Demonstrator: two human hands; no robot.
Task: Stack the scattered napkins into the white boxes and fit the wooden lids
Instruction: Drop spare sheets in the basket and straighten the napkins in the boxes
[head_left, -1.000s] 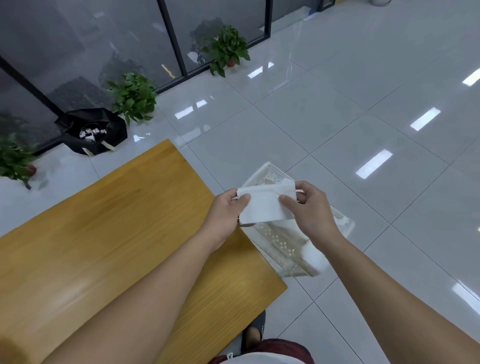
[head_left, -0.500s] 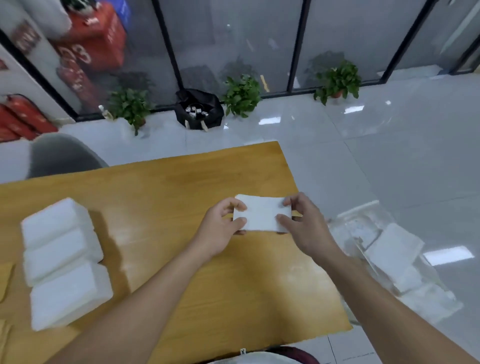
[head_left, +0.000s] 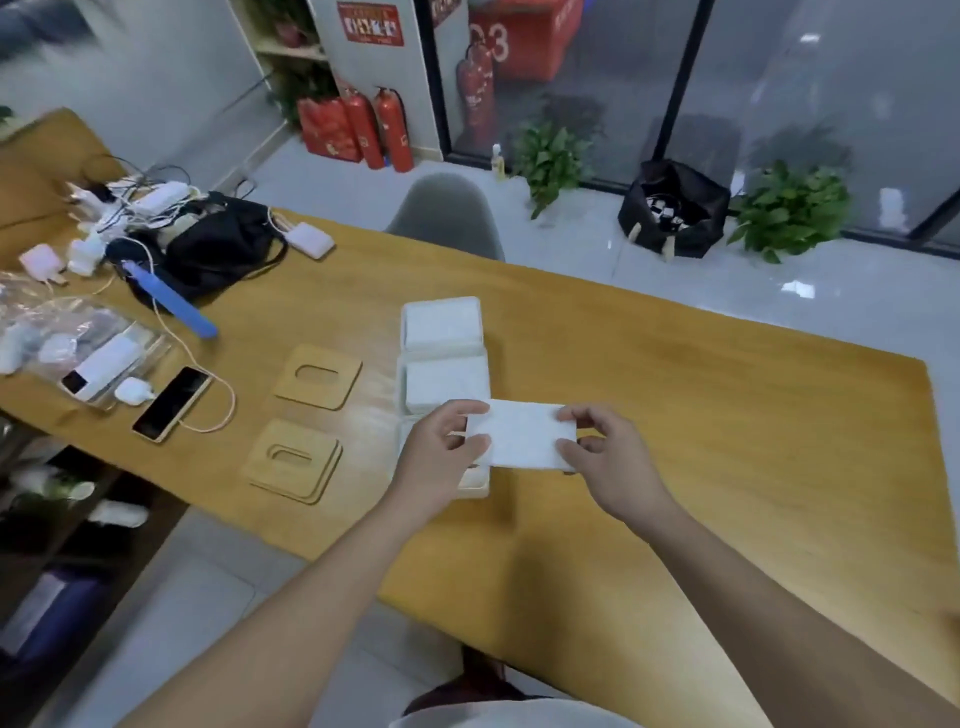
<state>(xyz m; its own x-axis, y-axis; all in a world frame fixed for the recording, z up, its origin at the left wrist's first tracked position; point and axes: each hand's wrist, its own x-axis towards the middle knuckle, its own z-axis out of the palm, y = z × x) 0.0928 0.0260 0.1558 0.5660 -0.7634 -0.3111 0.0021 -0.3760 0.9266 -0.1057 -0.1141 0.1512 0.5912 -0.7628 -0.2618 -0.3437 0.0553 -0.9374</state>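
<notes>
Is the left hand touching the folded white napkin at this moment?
Touching. The head view shows the left hand pinching the left edge of the folded white napkin, thumb on its face; the right hand pinches the opposite edge.

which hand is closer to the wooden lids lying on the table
Left. The left hand pinches the napkin's left edge over the white boxes, just right of the wooden lids. The right hand pinches the napkin's far edge, farther from them.

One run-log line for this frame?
both hands: left hand and right hand pinch napkin | over nearest white box | wooden lids off
</notes>
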